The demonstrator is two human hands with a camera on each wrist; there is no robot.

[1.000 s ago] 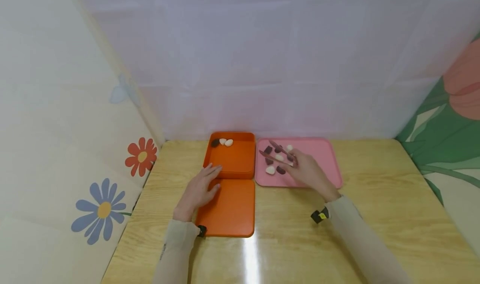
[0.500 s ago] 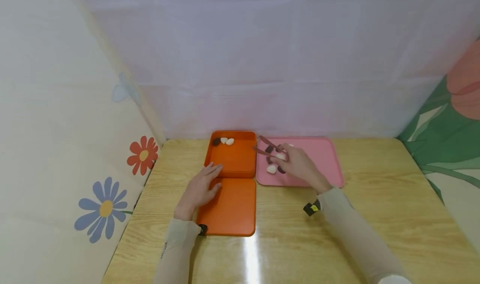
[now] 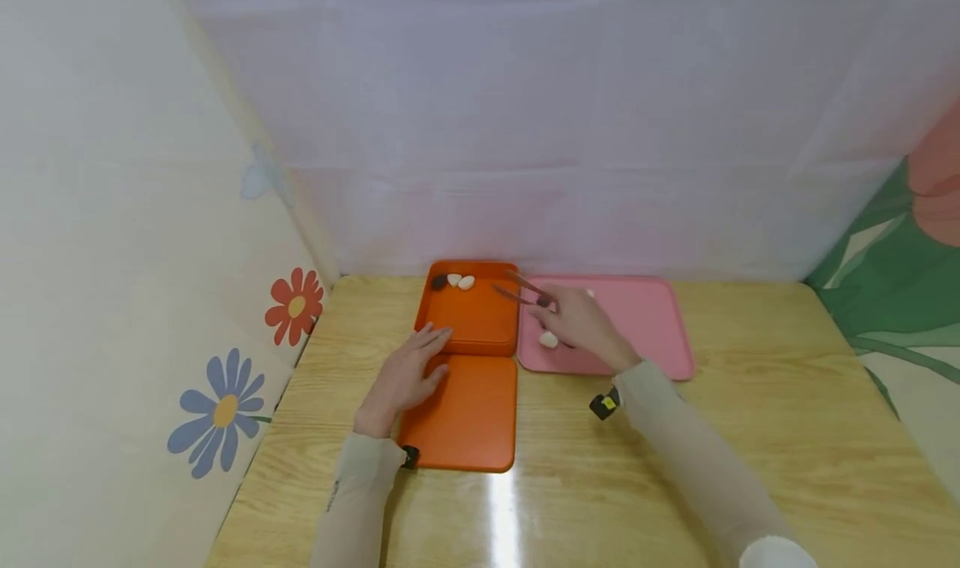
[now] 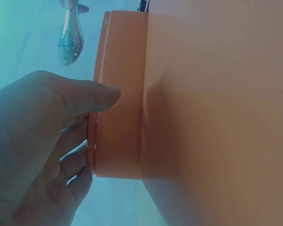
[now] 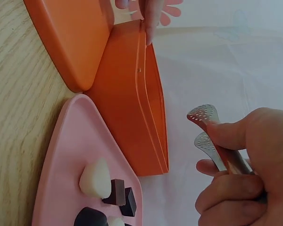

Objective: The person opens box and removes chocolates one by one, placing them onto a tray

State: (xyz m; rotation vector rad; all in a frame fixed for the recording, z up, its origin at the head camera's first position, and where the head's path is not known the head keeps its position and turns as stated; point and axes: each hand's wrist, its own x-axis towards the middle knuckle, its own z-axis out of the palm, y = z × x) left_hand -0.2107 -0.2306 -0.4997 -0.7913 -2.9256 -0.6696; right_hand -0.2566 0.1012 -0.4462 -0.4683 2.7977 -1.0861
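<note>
My right hand grips metal tongs with perforated ends. The ends stand apart with nothing between them and, in the head view, overlap the right side of the orange box. In that box, one dark piece and two white pieces lie along the back left. My left hand rests its extended fingers on the box's front rim near the left corner. Below my right hand is the pink tray, where the right wrist view shows a white rounded piece and dark blocks.
The orange lid lies flat against the box's front side, partly under my left hand. Box and tray stand side by side on the wooden table, close to the pale back wall. A flowered side wall bounds the left.
My right hand has moved left with the tongs, from over the tray's pieces until the tong tips overlap the box. The left hand stays on the box rim.
</note>
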